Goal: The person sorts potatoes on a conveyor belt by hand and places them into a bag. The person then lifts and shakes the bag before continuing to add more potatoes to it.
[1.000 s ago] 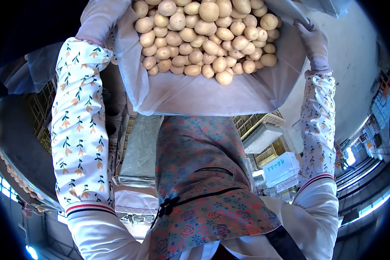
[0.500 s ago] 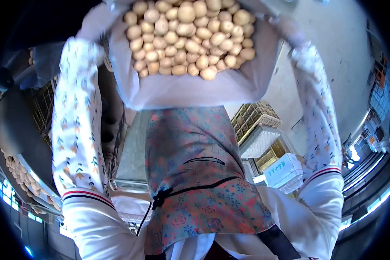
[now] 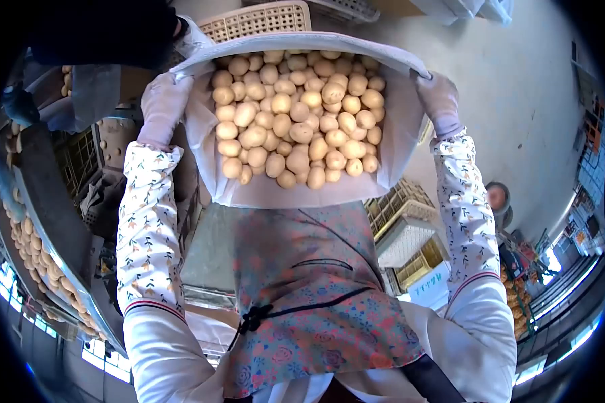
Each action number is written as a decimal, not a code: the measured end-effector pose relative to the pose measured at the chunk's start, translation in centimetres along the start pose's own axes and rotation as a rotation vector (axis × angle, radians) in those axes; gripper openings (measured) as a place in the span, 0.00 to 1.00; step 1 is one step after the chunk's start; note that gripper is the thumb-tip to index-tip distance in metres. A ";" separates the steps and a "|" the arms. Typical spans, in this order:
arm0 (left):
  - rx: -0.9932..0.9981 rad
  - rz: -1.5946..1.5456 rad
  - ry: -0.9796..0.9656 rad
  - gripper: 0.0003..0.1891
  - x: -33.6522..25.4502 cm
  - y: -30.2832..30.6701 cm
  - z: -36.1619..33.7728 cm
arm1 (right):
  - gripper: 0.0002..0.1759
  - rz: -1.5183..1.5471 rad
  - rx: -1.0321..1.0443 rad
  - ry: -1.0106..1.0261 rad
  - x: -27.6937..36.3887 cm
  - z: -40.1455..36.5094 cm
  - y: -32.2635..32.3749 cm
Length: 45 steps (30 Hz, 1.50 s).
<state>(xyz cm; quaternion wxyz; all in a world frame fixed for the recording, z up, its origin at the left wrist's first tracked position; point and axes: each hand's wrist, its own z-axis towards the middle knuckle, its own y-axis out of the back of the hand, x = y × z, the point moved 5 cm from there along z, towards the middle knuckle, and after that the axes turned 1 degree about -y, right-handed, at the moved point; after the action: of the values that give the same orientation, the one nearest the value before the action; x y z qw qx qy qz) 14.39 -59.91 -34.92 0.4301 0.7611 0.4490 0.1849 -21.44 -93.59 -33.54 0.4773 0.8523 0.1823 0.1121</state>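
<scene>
Many round, pale brown potatoes (image 3: 299, 127) lie in a lined crate (image 3: 289, 196), whose white liner is draped over its walls. At the crate's far left corner my left hand (image 3: 163, 107), in a pale glove, is closed on the liner-covered rim. My right hand (image 3: 439, 104), also gloved, grips the far right corner the same way. The crate is held in front of my flowered apron (image 3: 309, 269). The crate's own walls are mostly hidden under the liner.
Beyond the crate stands a beige plastic crate (image 3: 259, 21). Stacked crates (image 3: 403, 215) are at the right, below the held crate. On the left a long conveyor (image 3: 54, 221) carries more potatoes. A person in dark clothes (image 3: 107, 33) is at the upper left.
The crate and both hands have come lower in the view, and the hands are sharper. The beige crate beyond and the dark-clothed person's arm now show more.
</scene>
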 end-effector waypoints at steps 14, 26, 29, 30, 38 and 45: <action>0.055 0.063 0.085 0.27 -0.6 1.4 3.1 | 0.26 -0.032 0.029 -0.068 1.7 1.2 1.0; 0.104 0.106 0.167 0.31 0.5 0.6 4.3 | 0.23 0.037 0.074 -0.068 2.3 0.8 1.1; 0.115 0.082 0.188 0.31 0.2 0.6 4.2 | 0.23 -0.013 0.073 -0.091 1.6 1.2 0.6; 0.121 0.076 0.187 0.31 0.1 0.7 4.0 | 0.23 -0.006 0.068 -0.085 1.7 1.0 0.8; 0.045 0.070 0.171 0.30 0.4 0.7 4.4 | 0.19 0.283 -0.740 0.502 9.2 -7.9 2.7; 0.076 0.034 0.149 0.30 0.2 0.9 4.4 | 0.24 0.092 0.091 0.598 18.7 -2.8 -13.7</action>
<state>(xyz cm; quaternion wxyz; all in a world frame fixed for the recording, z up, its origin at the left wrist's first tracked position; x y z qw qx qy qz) 17.91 -62.07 -36.62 0.3629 0.7685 0.4737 0.2309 -8.29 -77.04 -43.51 0.3583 0.8092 0.2810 0.3713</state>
